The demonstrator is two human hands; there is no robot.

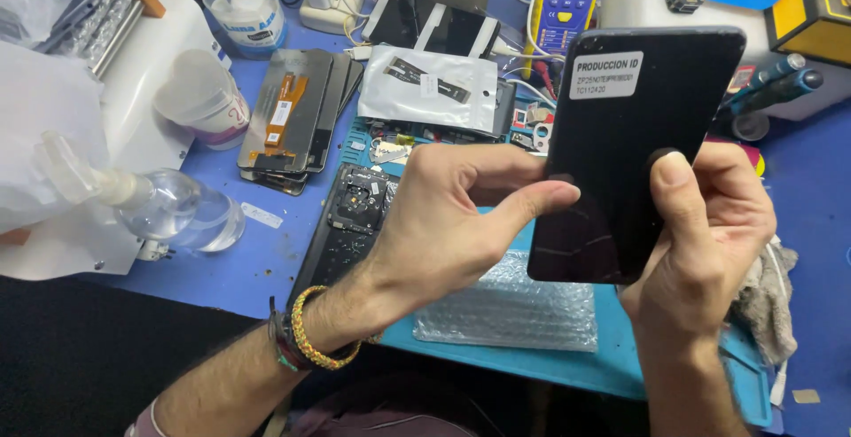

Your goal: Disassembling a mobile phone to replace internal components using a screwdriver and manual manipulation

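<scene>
A black phone screen panel (638,136) with a white label at its top is held upright above the bench. My right hand (709,233) grips its lower right side, thumb pressed on the glass. My left hand (461,215) pinches the panel's left edge between thumb and fingers. Under the hands, on a teal work mat (550,357), lie a sheet of bubble wrap (514,308) and an opened phone body (350,224) with its inner parts showing.
A stack of spare screens with orange flex cables (292,118) lies left of the mat. A clear bottle (168,211), a white cup (208,100), a white tub (248,11), an antistatic bag (434,87), a multimeter (567,3), screwdrivers (771,82) and a grey rag (767,300) crowd the blue bench.
</scene>
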